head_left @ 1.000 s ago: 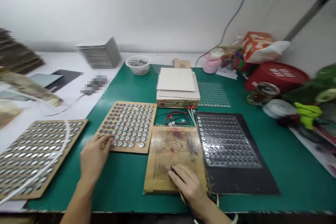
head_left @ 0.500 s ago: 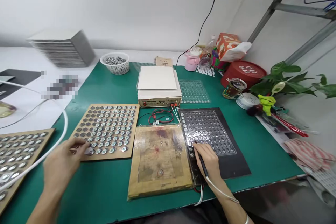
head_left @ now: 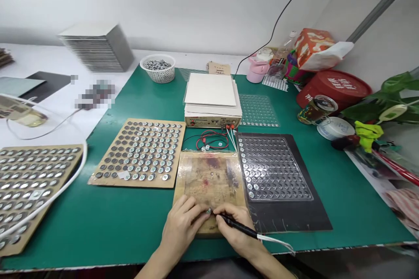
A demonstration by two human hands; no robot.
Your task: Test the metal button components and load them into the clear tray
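Observation:
My left hand (head_left: 183, 220) pinches a small round electronic disc (head_left: 208, 211) above the front part of a worn wooden block (head_left: 196, 178). My right hand (head_left: 237, 226) grips a black pen-like probe (head_left: 240, 226) trailing white wires. The probe's tip end points at the disc; whether they touch I cannot tell. Left of the block lies a cardboard board (head_left: 176, 157) bearing rows of round discs, some dark, some with green circuit faces. A clear blister tray (head_left: 309, 196) on a black board (head_left: 314, 220) lies to the right, with discs down its left column.
Behind the block stands a bench instrument (head_left: 212, 121) under white sheets, with red and white leads before it. A white basket (head_left: 162, 76) of metal parts is at the back. Another disc-filled board (head_left: 77, 150) and a white cable (head_left: 59, 194) lie left. A red tub (head_left: 334, 89) stands right.
My left hand has come from the cardboard board's front edge to the wooden block. My right hand has moved left from the blister tray with the probe. The view has shifted.

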